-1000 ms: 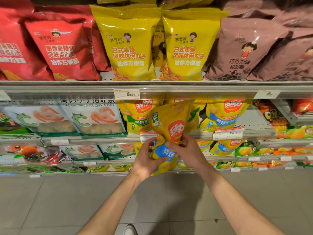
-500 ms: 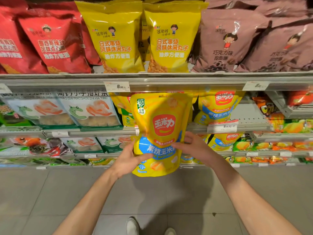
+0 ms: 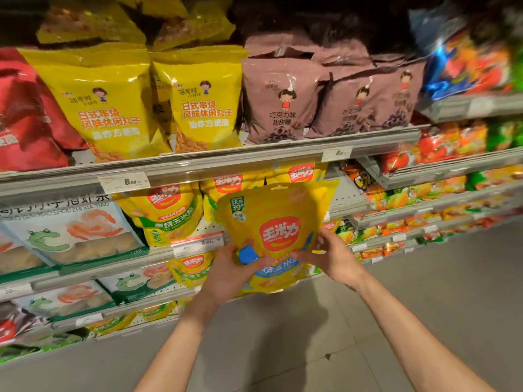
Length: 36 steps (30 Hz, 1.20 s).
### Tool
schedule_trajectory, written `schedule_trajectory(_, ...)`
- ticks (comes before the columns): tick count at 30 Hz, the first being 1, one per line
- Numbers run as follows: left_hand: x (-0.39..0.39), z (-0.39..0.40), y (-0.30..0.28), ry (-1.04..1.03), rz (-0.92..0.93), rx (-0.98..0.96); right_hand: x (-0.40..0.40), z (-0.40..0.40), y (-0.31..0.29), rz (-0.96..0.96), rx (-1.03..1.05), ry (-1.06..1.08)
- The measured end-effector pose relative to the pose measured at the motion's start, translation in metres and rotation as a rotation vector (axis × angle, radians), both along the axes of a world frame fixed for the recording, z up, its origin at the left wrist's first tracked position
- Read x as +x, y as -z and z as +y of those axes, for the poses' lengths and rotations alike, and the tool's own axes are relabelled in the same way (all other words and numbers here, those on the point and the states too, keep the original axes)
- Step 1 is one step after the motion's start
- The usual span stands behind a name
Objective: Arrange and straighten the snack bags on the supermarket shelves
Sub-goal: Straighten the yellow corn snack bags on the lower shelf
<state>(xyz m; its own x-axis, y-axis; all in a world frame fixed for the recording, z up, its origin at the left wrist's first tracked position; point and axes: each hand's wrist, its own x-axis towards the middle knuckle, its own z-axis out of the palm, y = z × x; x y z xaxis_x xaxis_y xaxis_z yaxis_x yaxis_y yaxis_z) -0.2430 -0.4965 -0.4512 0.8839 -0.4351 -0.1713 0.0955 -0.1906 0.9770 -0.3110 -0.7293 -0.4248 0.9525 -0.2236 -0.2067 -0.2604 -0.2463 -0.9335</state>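
The yellow corn-snack bag (image 3: 273, 233) is upright, long axis 12 to 6 o'clock, in front of the second shelf (image 3: 348, 206). Left hand (image 3: 232, 271) and right hand (image 3: 334, 257) pinch its lower corners; the open shelf slot lies at 1 o'clock, nearer the right hand.

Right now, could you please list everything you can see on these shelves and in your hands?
Held corn snack bag: one, yellow, in both hands before the second shelf.
Matching corn bags: several, yellow, second shelf and below.
Large yellow bags: two in front, upper shelf.
Mauve bags: at least two, upper shelf, right.
Red bags: upper shelf, left.
Shrimp boxes: several, white and green, lower left.
Left hand: grips bag's lower left.
Right hand: grips bag's lower right.
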Motion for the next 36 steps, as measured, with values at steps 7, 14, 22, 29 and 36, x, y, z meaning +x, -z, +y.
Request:
schedule_trajectory(7,0.009,-0.065,-0.015,-0.025,-0.038,-0.061,-0.009,-0.058,-0.006,-0.047,-0.103,0.162)
schedule_trajectory(14,0.017,-0.146,-0.020,-0.006,-0.042,-0.088,0.007,-0.136,-0.003,-0.086,-0.093,0.169)
schedule_trajectory(22,0.027,-0.281,-0.024,-0.189,-0.021,-0.022,0.039,-0.263,0.007,-0.128,-0.104,0.077)
schedule_trajectory(29,0.040,-0.344,-0.023,-0.321,-0.014,0.046,0.068,-0.332,0.008,-0.166,-0.251,0.031)
schedule_trajectory(36,0.063,-0.361,-0.007,-0.297,-0.079,-0.025,0.084,-0.347,0.022,-0.224,-0.367,0.081)
